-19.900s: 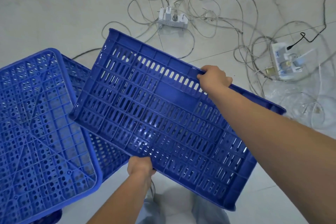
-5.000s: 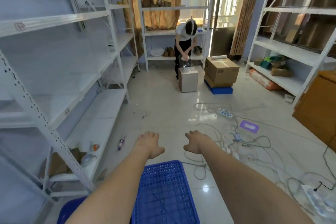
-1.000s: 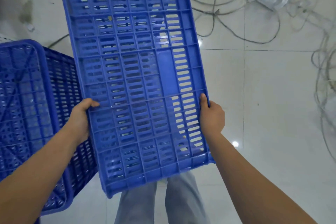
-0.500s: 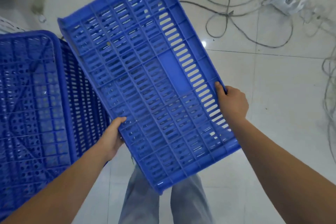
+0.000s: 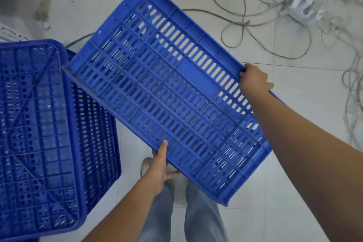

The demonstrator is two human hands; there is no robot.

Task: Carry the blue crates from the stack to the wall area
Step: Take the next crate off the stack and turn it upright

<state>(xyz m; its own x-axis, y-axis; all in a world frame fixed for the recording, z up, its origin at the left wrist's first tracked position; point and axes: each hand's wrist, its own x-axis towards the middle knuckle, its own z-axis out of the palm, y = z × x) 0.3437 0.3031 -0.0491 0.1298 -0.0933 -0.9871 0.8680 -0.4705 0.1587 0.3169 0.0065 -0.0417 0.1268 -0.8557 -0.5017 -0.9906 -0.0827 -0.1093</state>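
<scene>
I hold a blue slotted plastic crate [image 5: 169, 88] in the air, tilted on its side with its long wall facing me. My left hand [image 5: 160, 165] grips its near lower edge. My right hand [image 5: 253, 78] grips its far rim on the right. To the left, the stack of blue crates [image 5: 39, 133] stands upside down on the floor, its perforated base facing up. The held crate's left corner hangs just above the stack's right side.
Tangled grey cables [image 5: 265, 25] and a white power strip [image 5: 302, 10] lie on the white tiled floor at the upper right. My legs in grey trousers [image 5: 188, 212] are below the crate. A white perforated object [image 5: 9, 33] peeks in at the left edge.
The crate has turned clockwise from pointing away from me to lying diagonally. My left hand slid to its near edge, and my right hand moved up and to the right along the rim.
</scene>
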